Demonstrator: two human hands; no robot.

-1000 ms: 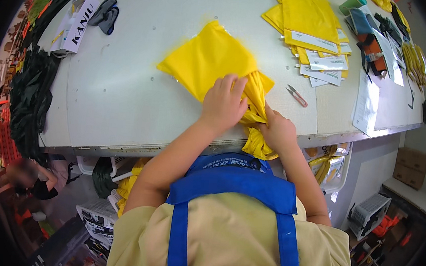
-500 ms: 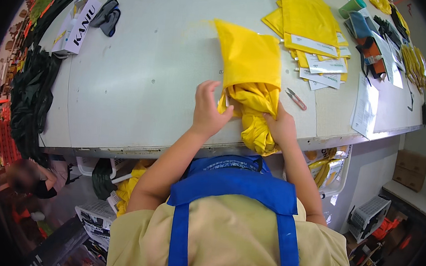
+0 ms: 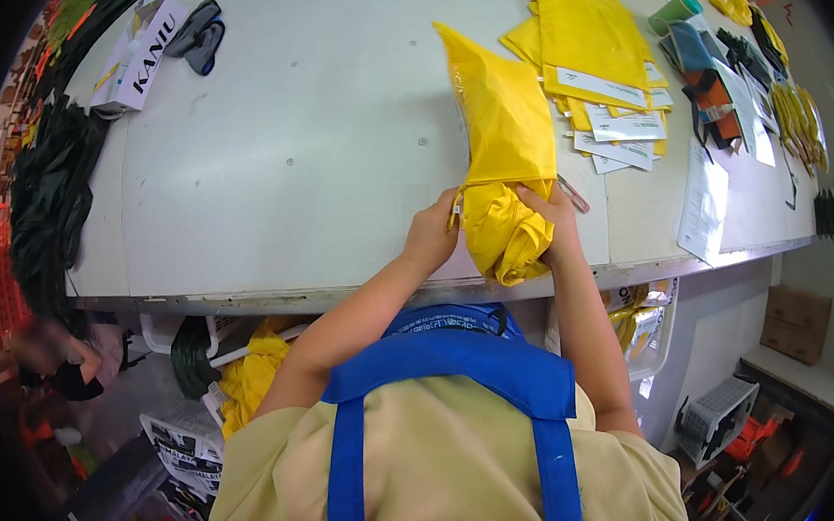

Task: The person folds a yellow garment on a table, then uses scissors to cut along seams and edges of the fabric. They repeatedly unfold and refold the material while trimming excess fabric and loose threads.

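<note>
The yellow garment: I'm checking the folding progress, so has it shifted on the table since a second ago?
Yes. The yellow garment has swung from lying spread leftward to a narrow roll pointing away from the table edge, closer to the stack of yellow packets.

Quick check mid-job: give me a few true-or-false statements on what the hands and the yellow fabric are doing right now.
1. Both hands grip the yellow fabric piece. True: the left hand and right hand hold its bunched lower end.
2. The fabric lies fully flat. False: its lower end is gathered at the table edge.
3. A stack of yellow pieces lies beyond it. True.
4. The dark gloves lie beside the right hand. False: they lie far left.
</note>
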